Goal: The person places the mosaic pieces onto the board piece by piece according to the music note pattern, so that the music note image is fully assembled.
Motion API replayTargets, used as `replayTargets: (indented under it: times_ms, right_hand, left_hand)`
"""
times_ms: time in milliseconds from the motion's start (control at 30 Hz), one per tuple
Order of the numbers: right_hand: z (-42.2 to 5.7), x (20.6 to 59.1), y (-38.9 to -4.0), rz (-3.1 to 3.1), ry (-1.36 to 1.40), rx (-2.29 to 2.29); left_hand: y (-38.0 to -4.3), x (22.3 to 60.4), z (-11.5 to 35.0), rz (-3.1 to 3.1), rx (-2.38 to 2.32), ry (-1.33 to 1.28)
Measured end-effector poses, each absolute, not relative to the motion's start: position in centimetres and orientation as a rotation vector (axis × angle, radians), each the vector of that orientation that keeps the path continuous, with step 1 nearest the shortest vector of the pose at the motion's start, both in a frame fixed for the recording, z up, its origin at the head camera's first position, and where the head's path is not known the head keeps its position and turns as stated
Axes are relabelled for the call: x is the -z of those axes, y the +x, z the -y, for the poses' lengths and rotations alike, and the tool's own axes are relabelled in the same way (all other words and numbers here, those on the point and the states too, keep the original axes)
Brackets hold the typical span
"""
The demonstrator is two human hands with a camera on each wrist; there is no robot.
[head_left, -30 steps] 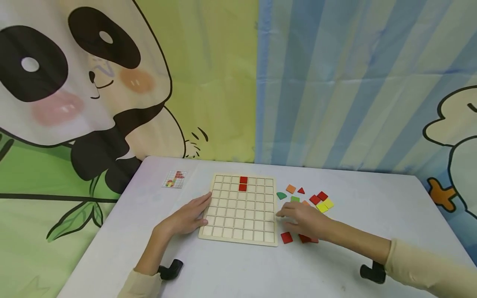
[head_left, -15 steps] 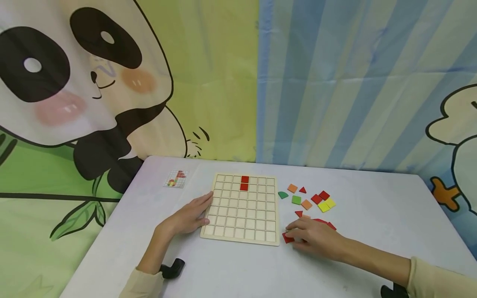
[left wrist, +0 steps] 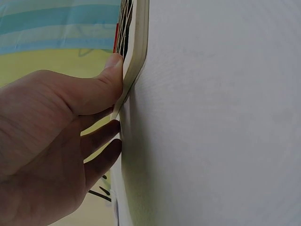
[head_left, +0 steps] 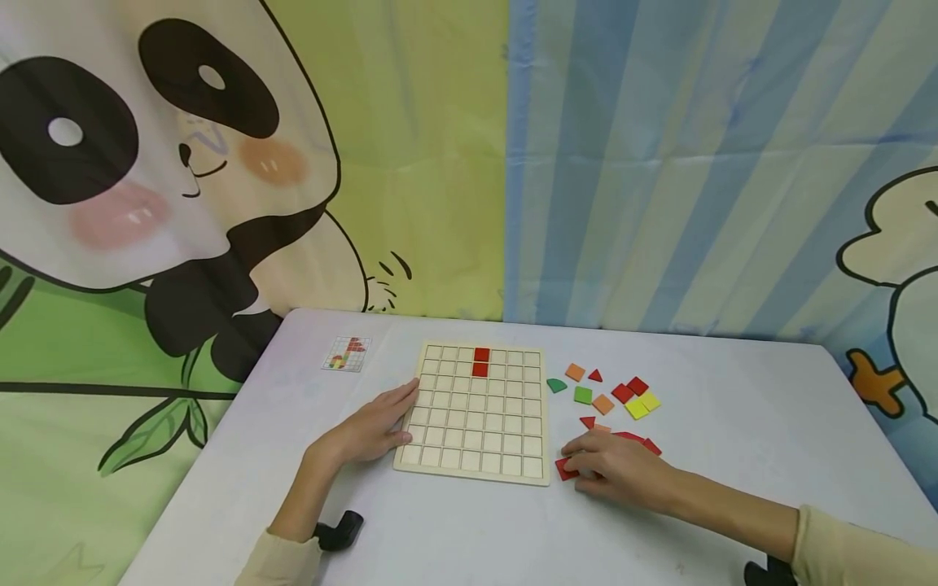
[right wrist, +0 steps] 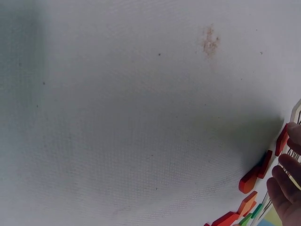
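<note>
A wooden grid board lies flat on the table, with two red square tiles set one above the other in its upper cells. My left hand rests against the board's left edge; thumb and fingertips touch the rim, as the left wrist view also shows. Right of the board, my right hand has its thumb and fingertips on a loose red square tile, seemingly pinching it. The right wrist view shows this red tile at the fingertips, partly out of frame. Other red pieces are partly hidden behind that hand.
Loose tiles lie right of the board: a green quarter-round, a green square, orange squares, red triangles, red squares and yellow squares. A pattern card lies at the back left.
My right hand has moved down and toward me, from beside the board's right edge to the red square tile, and has stayed there over the last half second. My left hand keeps its place.
</note>
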State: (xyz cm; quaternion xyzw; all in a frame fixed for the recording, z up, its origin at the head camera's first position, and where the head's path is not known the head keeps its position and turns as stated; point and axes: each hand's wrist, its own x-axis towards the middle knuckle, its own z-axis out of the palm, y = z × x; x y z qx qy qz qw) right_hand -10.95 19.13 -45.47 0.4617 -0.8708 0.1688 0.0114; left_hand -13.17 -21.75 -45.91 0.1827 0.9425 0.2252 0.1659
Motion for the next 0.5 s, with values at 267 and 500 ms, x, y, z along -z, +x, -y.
replayTargets:
  times_ms: [267,500]
  right_hand:
    - [-19.18,45.53,-10.93,2.779,1.427,-0.508]
    - [-19.14,45.59,-10.99,2.794,1.427,-0.512]
  left_hand:
    - [-13.07,45.93,21.89,-2.685,-0.642,0.522]
    - [-13.15,45.89,21.81,-2.682,-0.644,0.505]
